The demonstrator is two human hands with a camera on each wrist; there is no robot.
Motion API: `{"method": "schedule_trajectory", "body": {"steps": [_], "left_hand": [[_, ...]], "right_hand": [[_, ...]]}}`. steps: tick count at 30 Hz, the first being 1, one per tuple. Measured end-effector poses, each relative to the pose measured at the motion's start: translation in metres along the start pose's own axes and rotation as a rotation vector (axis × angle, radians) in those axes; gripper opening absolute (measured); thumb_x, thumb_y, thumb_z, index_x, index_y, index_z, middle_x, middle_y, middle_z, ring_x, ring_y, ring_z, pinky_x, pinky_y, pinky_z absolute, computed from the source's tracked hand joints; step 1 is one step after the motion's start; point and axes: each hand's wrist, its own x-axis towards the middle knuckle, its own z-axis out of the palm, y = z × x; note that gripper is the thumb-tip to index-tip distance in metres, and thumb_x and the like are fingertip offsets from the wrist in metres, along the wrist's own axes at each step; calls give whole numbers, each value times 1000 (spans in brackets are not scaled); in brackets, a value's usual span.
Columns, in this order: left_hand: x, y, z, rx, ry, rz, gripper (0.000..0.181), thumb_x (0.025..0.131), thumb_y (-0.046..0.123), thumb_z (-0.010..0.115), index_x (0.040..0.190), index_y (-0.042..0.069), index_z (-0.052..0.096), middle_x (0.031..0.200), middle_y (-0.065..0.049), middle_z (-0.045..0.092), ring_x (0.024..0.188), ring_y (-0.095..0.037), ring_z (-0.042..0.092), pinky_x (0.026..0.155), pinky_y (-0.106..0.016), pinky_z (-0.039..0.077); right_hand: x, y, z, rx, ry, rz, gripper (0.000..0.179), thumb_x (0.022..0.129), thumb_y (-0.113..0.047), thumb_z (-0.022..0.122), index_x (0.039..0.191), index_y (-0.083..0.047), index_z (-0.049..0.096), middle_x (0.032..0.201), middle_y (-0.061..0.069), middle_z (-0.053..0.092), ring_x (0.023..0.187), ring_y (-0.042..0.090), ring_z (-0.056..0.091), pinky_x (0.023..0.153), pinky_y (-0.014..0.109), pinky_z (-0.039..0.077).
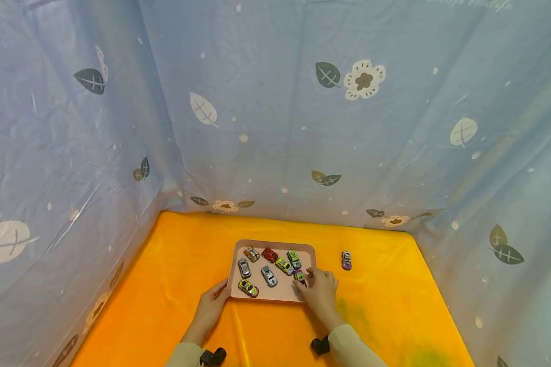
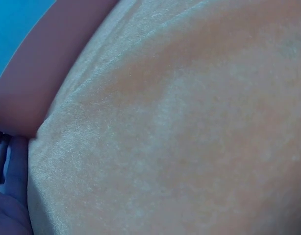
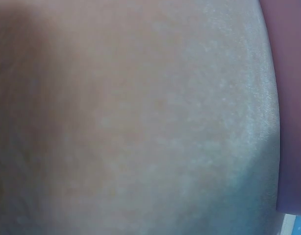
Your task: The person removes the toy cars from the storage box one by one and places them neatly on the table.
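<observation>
A shallow pink tray [image 1: 280,295] lies on the orange cloth with several small toy cars in it. My left hand [image 1: 211,308] holds the tray at its front left corner; in the left wrist view, part of the hand [image 2: 13,181] shows against the tray's outer wall [image 2: 47,63]. Over the tray's right side, my right hand [image 1: 321,294] has thumb and forefinger about a purple and green toy car [image 1: 299,276]. Beside that car are a green car [image 1: 294,259] and a yellow one [image 1: 283,265]. The right wrist view shows only the tray's wall [image 3: 295,107] and cloth.
Elsewhere in the tray are a red car [image 1: 269,255], an orange and white car [image 1: 251,254], a grey car [image 1: 244,267], a silver-blue car [image 1: 269,276] and a yellow-green car [image 1: 248,288]. A purple and white car [image 1: 346,260] lies outside, to the right. Blue patterned curtains [image 1: 266,168] enclose the back and sides.
</observation>
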Motion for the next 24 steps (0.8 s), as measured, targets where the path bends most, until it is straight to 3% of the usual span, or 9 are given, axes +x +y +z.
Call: {"method": "schedule_trajectory", "body": {"steps": [5,19,24], "left_hand": [[-2,0,1,-10,-17,-4,53,95,38,61,139,10,54,136,-8,56,132,-25,44,107,-46,38],[-3,0,0,-23,-8,-3,49,96,34,61,138,11,56,136,-7,56,132,-25,42,108,-46,37],[-4,3,0,-14,-12,-14,49,96,34,61,139,10,55,136,-8,56,133,-26,42,108,-47,37]], "right_hand": [[-1,1,0,-5,-16,21,49,71,-47,84,105,-15,69,89,-6,60,91,22,41,80,37,24],[-3,-4,-3,-50,-56,-44,39,72,-40,85,96,-14,70,76,-8,55,88,24,42,78,40,23],[-2,-4,-2,-90,-84,-40,41,71,-42,85,97,-13,70,78,-7,58,88,24,43,78,40,23]]}}
